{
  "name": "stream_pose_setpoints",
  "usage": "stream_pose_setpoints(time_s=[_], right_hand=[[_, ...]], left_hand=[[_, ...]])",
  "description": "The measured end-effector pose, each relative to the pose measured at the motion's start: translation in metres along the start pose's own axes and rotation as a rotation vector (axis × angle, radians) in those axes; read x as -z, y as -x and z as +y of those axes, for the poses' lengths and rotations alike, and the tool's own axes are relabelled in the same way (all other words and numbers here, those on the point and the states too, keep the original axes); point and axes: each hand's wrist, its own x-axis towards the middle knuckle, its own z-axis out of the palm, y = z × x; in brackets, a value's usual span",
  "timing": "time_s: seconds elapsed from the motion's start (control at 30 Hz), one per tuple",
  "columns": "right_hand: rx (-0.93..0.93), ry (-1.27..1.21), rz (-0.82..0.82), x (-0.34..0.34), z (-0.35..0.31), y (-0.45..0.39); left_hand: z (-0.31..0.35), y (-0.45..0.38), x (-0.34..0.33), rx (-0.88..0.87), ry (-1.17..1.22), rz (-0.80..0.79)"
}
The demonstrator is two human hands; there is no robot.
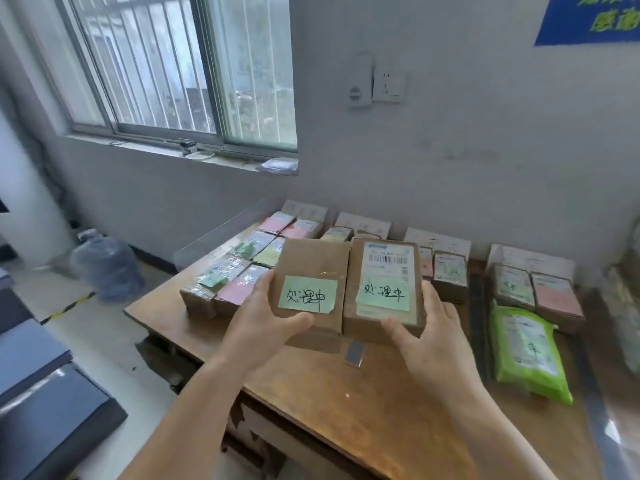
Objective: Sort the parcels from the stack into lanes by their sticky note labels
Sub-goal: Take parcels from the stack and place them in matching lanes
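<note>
Forearms, lower frame, lead to the left hand [268,315], clasping the plain box [310,292], and the right hand [427,336], clasping the barcoded box [384,289]. Both sit frame centre above the table [346,410], green notes [307,294] alike. Advice: one lane suits both; lower level, side by side. Lane cards [438,242] at wall illegible; lanes behind boxes hidden.

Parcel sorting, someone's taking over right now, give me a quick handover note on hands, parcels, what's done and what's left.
Left hand grips the plain cardboard parcel; right hand grips the barcode-labelled parcel. Both carry green sticky notes with the same handwriting and are held side by side above the table.
Done: rows of labelled parcels already lie in lanes along the back, plus a green mailer bag at right.
Left: set these two down in their matching lane. The source stack isn't in view.
</note>
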Motion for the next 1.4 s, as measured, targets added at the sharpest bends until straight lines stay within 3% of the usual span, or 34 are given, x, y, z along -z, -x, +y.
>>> stream_pose_setpoints(time_s=[0.3,0.77,1.03,1.27,1.4], right_hand=[[-0.014,0.167,-0.153,-0.054,-0.002,-0.095],[-0.13,0.395,-0.297,-0.095,0.013,-0.143],[-0.211,0.556,-0.396,-0.114,0.007,-0.157],[-0.2,0.745,-0.468,-0.142,0.012,-0.161],[-0.113,0.892,-0.393,-0.158,0.013,-0.168]], left_hand=[[-0.018,-0.108,0.004,0.192,-0.112,-0.11],[-0.035,-0.201,-0.016,0.227,-0.339,-0.323],[-0.057,-0.23,-0.032,0.107,-0.517,-0.444],[-0.075,-0.237,-0.058,-0.022,-0.827,-0.431],[-0.084,-0.242,-0.074,-0.26,-1.11,-0.352]])
